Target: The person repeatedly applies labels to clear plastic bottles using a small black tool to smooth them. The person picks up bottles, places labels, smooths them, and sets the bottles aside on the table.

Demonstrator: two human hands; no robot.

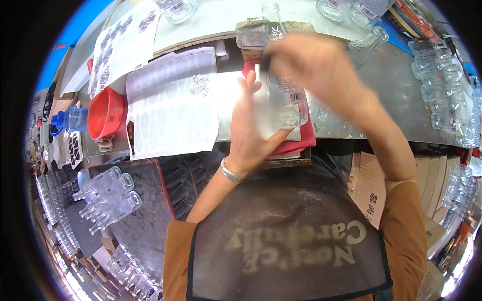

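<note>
A clear glass bottle lies on a red cloth, its base toward me and its neck pointing away over a folded grey cloth. The bottle carries a printed label and a white snowflake-like pattern. My left hand is open beside it, fingers stretched upward on the left and thumb against the base. Across the upper part of the bottle, my right hand is smeared by motion. Its fingers close on a small dark piece, whose kind is too blurred to tell.
Sticker sheets lie left of the bottle, beside a red bowl and a blue-capped bottle. Another glass bottle is at the right. Rows of glassware stand farther right, with more glassware at lower left. Cardboard is at lower right.
</note>
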